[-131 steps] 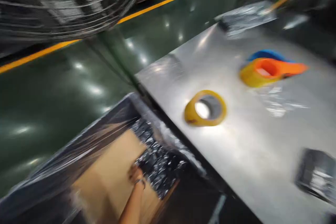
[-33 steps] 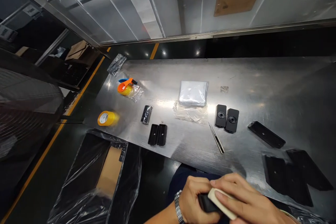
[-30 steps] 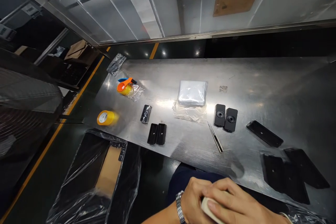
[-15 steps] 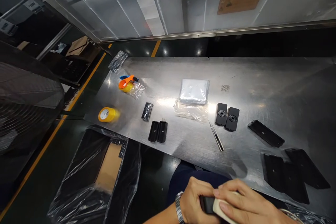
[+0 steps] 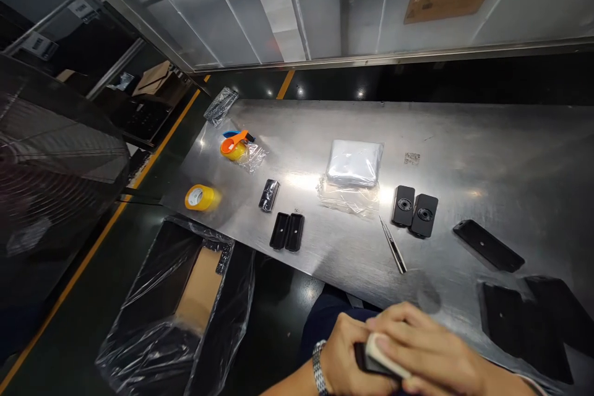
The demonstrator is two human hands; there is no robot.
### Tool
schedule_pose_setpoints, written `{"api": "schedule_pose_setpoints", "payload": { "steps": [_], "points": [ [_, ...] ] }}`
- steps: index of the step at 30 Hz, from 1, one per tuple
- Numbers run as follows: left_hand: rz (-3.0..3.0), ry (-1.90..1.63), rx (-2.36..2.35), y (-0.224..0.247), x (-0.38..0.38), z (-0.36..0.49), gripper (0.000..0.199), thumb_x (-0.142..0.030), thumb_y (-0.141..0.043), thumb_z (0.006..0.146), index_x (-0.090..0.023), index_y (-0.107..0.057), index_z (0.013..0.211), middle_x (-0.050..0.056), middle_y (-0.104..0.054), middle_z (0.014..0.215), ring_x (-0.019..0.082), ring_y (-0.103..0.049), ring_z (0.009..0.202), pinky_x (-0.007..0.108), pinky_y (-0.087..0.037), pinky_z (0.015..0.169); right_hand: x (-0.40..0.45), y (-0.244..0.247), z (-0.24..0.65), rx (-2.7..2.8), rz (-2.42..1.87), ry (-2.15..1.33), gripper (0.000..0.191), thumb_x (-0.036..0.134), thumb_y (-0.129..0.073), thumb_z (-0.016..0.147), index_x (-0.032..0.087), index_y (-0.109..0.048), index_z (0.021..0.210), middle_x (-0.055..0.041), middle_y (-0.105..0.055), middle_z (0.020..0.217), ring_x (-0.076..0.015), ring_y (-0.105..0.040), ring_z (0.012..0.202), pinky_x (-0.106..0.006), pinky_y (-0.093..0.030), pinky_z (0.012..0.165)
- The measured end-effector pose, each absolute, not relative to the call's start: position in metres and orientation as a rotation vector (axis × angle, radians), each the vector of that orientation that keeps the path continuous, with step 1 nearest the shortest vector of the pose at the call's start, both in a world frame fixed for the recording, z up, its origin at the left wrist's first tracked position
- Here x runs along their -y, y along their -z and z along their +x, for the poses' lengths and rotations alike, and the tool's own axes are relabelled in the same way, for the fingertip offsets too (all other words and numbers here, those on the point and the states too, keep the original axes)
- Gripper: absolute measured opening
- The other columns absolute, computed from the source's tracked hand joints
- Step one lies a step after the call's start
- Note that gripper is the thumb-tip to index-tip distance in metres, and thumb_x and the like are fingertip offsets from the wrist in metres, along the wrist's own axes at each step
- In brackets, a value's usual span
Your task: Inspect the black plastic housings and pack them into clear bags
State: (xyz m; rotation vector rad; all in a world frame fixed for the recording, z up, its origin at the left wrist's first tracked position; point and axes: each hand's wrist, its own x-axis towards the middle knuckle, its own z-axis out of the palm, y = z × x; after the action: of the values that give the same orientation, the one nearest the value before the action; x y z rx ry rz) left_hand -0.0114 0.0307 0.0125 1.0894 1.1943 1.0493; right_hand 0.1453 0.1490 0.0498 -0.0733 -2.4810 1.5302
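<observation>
Close to my body, below the table's front edge, my left hand (image 5: 344,356) is wrapped round a small black case (image 5: 366,364). My right hand (image 5: 429,349) is closed on a cream-coloured pad (image 5: 383,354) and presses it against the case's upper face. Whether the pad is cloth or foam I cannot make out. The hands hide most of both things. Nearest to them on the table lies a slim silver craft knife (image 5: 393,246). Two black cases with round dials (image 5: 413,210) stand side by side just behind it.
Black trays (image 5: 524,322) and a single open tray (image 5: 489,245) lie to the right. Clear plastic bags (image 5: 355,164) are stacked mid-table. Leftward are two small open trays (image 5: 286,232), a wrapped black piece (image 5: 268,195), yellow tape (image 5: 199,197) and an orange tape dispenser (image 5: 236,144). A plastic-lined box (image 5: 153,297) stands below.
My right hand has slid the cream pad a little to the left along the black case. My left hand keeps its hold. The whole view has turned slightly, shifting the table's things rightward.
</observation>
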Motion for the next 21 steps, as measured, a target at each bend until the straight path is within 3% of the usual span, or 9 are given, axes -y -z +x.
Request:
{"api": "schedule_pose_setpoints", "payload": {
  "steps": [3, 5, 8, 12, 15, 18, 20, 21],
  "points": [
    [1.05, -1.098, -1.277, -0.015, -0.03, -0.022, 0.033, -0.039, -0.065, 0.057, -0.012, -0.072, 0.074, 0.006, -0.062, 0.054, 0.012, -0.051, 0.044, 0.022, -0.042, 0.046, -0.156, 0.002, 0.149, 2.598, -0.374, -1.401, 0.043, 0.022, -0.05, 0.087, 0.026, -0.047, 0.129, -0.0095, -0.058, 0.122, -0.0228, -0.054, 0.111, -0.037, -0.047, 0.09],
    [1.071, -1.129, -1.292, -0.018, -0.031, -0.027, 0.036, -0.04, -0.065, 0.057, -0.012, -0.072, 0.077, 0.008, -0.064, 0.056, 0.014, -0.053, 0.046, 0.023, -0.044, 0.049, -0.157, 0.05, 0.145, 2.664, -0.666, -1.137, 0.037, 0.027, -0.048, 0.087, 0.024, -0.052, 0.124, -0.0086, -0.062, 0.115, -0.0201, -0.056, 0.105, -0.034, -0.049, 0.088],
    [1.127, -1.187, -1.271, -0.026, -0.036, -0.033, 0.036, -0.039, -0.065, 0.057, -0.011, -0.072, 0.078, 0.01, -0.066, 0.058, 0.017, -0.058, 0.05, 0.024, -0.046, 0.051, -0.158, 0.119, 0.128, 2.648, -0.804, -0.99, 0.036, 0.027, -0.042, 0.087, 0.012, -0.057, 0.117, -0.0164, -0.063, 0.107, -0.0253, -0.058, 0.1, -0.043, -0.05, 0.086],
    [1.222, -1.242, -1.241, -0.037, -0.043, -0.037, 0.032, -0.035, -0.065, 0.061, -0.012, -0.072, 0.082, 0.011, -0.068, 0.061, 0.019, -0.062, 0.057, 0.025, -0.049, 0.054, -0.161, 0.162, 0.108, 2.616, -0.911, -0.881, 0.034, 0.028, -0.041, 0.086, 0.011, -0.063, 0.105, -0.0198, -0.063, 0.105, -0.0308, -0.058, 0.1, -0.052, -0.048, 0.085],
    [1.248, -1.297, -1.228, -0.038, -0.046, -0.038, 0.032, -0.032, -0.067, 0.061, -0.013, -0.071, 0.086, 0.012, -0.07, 0.066, 0.021, -0.064, 0.06, 0.026, -0.05, 0.058, -0.16, 0.132, 0.107, 2.553, -0.988, -0.824, 0.039, 0.033, -0.037, 0.088, 0.011, -0.06, 0.11, -0.0199, -0.061, 0.112, -0.0326, -0.055, 0.106, -0.055, -0.046, 0.087],
    [1.259, -1.334, -1.3, -0.033, -0.048, -0.033, 0.036, -0.026, -0.069, 0.058, -0.013, -0.07, 0.092, 0.013, -0.071, 0.073, 0.022, -0.065, 0.062, 0.027, -0.05, 0.058, -0.15, 0.058, 0.113, 2.5, -0.93, -0.86, 0.045, 0.033, -0.025, 0.094, 0.017, -0.04, 0.132, -0.0125, -0.052, 0.13, -0.0248, -0.048, 0.119, -0.043, -0.045, 0.096],
    [1.186, -1.367, -1.371, -0.029, -0.049, -0.029, 0.035, -0.025, -0.066, 0.061, -0.016, -0.07, 0.095, 0.012, -0.072, 0.077, 0.021, -0.065, 0.065, 0.028, -0.052, 0.059, -0.141, 0.01, 0.113, 2.543, -0.401, -0.975, 0.053, 0.044, -0.028, 0.092, 0.019, -0.031, 0.139, -0.0086, -0.047, 0.136, -0.0261, -0.044, 0.123, -0.04, -0.042, 0.099],
    [1.129, -1.387, -1.393, -0.027, -0.049, -0.028, 0.033, -0.026, -0.065, 0.064, -0.018, -0.069, 0.095, 0.01, -0.072, 0.078, 0.021, -0.065, 0.066, 0.029, -0.052, 0.06, -0.137, -0.007, 0.111, 2.475, -0.136, -0.894, 0.051, 0.045, -0.034, 0.09, 0.025, -0.034, 0.137, -0.0038, -0.054, 0.129, -0.0244, -0.049, 0.119, -0.038, -0.041, 0.101]
  ]
}}
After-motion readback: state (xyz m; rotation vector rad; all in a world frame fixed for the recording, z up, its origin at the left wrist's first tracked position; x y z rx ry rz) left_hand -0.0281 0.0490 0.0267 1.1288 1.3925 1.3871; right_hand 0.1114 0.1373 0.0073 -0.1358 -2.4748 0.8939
